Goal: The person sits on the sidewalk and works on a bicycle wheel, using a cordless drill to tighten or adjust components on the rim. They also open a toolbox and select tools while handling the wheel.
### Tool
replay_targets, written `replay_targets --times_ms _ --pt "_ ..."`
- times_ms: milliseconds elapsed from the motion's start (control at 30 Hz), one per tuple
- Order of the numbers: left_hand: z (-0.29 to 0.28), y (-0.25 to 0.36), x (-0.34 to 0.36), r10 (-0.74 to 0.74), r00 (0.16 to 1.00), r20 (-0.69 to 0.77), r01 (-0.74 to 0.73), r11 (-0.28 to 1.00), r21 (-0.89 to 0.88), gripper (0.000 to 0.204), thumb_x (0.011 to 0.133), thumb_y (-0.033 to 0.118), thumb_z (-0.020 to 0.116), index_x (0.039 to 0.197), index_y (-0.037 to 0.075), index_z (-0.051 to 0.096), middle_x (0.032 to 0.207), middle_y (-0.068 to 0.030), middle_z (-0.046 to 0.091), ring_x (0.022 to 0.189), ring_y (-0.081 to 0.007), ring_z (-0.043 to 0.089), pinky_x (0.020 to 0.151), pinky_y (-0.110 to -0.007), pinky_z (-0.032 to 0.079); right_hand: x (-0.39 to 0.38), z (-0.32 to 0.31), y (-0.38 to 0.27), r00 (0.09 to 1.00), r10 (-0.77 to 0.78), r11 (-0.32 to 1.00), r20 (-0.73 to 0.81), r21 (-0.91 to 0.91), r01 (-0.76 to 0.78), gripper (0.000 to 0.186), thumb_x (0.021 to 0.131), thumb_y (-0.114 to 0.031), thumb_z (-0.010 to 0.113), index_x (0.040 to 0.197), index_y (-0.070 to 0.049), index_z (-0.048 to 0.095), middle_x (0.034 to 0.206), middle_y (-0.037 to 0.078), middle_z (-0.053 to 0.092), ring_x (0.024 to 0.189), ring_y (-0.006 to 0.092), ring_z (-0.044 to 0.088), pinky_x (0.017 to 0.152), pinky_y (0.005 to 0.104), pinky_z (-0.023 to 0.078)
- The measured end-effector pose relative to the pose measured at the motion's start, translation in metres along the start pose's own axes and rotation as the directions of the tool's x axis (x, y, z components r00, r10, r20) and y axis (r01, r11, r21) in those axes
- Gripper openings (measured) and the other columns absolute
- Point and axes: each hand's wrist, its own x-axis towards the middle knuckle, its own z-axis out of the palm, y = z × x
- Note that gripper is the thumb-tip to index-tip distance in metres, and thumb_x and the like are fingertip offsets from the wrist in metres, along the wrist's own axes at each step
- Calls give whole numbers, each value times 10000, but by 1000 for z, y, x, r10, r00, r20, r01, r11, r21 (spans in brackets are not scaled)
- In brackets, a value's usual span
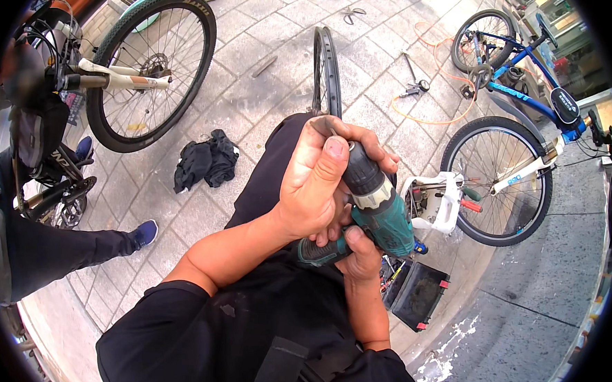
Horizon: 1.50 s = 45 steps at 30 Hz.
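Note:
A teal and black cordless drill [391, 223] is held in front of my chest, its black chuck [364, 168] tilted up and away. My right hand [359, 255] is wrapped round its handle from below. Close against the chuck's front end, my left hand [321, 171] is closed, thumb and fingers curled together. A thin grey sliver shows by the thumb tip, but its kind is too small to tell. Beyond my hands a bare bicycle rim [327, 71] stands upright by my dark-trousered leg.
A blue bicycle [516, 70] stands at right. At left is another bicycle's front wheel [201, 61], with a person's leg [74, 262] near. On the paving lie black cloth [207, 159], an orange hose [420, 118] and scissors [353, 15]. A white tool container [447, 198] and black toolbox [422, 294] sit at right.

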Motion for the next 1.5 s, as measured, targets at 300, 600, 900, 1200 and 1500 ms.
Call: replay_targets --times_ms 300,600,900,1200,1500 --pt "-2 -3 2 -10 999 39 8 999 48 223 1122 274 467 1282 122 430 1126 -152 589 1086 -314 648 1159 -604 378 -3 -2 0 999 45 995 4 92 -45 329 924 -234 705 1140 -21 578 848 83 592 792 251 649 834 455 563" --pt "-5 0 3 -25 1000 3 25 1000 -3 224 1123 240 467 1255 65 423 1134 -143 595 1084 -256 654 1136 -520 428 0 -6 3 999 53 998 10 45 -54 372 927 -264 706 1194 -33 589 855 79 574 797 258 638 842 457 553" --pt "-8 6 3 -155 988 18 156 986 -59 310 1035 221 657 1246 84 477 972 -127 614 969 -290 686 1033 -545 521 6 -5 6 998 45 999 35 16 -46 367 899 -222 718 1160 -9 573 859 90 604 780 219 642 805 410 556" --pt "-6 19 9 -382 914 -137 374 924 -81 340 994 137 612 1297 -15 585 616 -6 473 598 -184 622 701 -435 580 -8 6 22 993 40 968 -113 -242 -67 419 913 -149 631 1282 18 522 936 92 618 826 185 621 783 331 526" --pt "-2 25 -2 -421 879 -223 404 907 -118 320 1012 130 623 1290 -23 581 714 -45 548 609 -182 631 639 -420 588 -5 5 0 898 -315 -133 307 -951 278 204 868 -79 734 1061 -35 689 1008 180 672 802 349 664 718 401 539"
